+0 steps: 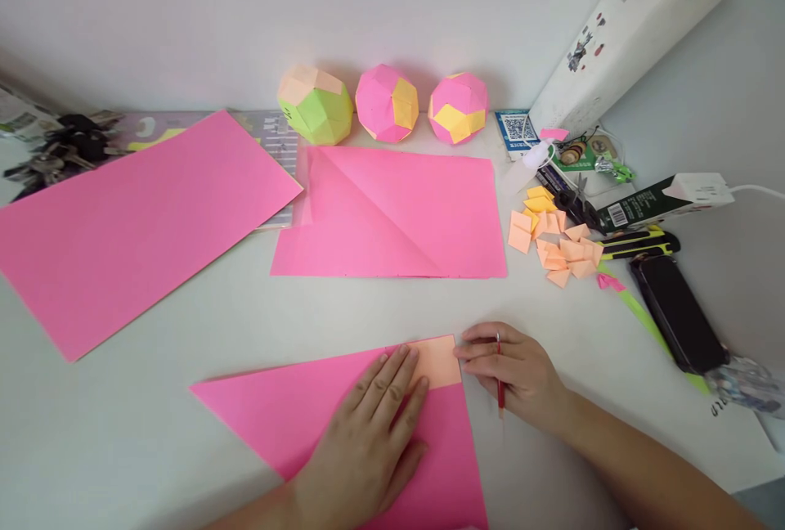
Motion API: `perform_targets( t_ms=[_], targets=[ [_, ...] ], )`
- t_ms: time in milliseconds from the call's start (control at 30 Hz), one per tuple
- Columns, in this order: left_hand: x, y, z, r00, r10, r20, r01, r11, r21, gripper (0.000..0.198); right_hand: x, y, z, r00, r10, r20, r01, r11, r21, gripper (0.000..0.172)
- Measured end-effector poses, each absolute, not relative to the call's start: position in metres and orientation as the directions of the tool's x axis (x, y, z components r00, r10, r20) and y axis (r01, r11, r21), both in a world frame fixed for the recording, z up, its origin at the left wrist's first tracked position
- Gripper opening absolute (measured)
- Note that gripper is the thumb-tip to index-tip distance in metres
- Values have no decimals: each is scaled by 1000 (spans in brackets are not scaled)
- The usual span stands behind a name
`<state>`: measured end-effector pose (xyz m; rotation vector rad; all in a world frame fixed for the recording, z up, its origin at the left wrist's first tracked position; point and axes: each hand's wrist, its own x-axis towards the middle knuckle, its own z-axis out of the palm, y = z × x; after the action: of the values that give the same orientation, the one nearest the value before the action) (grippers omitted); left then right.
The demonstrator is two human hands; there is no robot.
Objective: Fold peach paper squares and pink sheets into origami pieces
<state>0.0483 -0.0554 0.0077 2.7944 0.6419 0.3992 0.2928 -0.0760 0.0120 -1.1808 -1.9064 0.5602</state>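
Observation:
My left hand lies flat with its fingers stretched out on a large pink sheet of paper, which has a slanted left edge. Its fingertips also cover part of a small peach paper rectangle set at the sheet's upper right corner. Just right of that corner is my right hand, a red pencil held between its fingers, the tip pointing down toward me. The right thumb and fingertips are at the sheet's right edge; whether they press on the paper cannot be made out.
Two more pink sheets lie behind, one at left and one in the middle. Three folded-paper balls stand by the wall. At right are folded peach pieces, scissors, a yellow-black cutter and a black case.

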Motion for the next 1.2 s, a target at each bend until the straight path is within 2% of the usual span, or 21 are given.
perform_targets(
  t_ms=[333, 1200],
  targets=[
    [50, -54, 8, 856, 451, 252, 376, -878, 295, 42, 292, -77, 10, -223, 884, 410, 525, 463, -714, 25],
    [49, -55, 7, 854, 459, 246, 377, -871, 316, 42, 293, -78, 6, -231, 877, 420, 532, 476, -700, 28]
  ],
)
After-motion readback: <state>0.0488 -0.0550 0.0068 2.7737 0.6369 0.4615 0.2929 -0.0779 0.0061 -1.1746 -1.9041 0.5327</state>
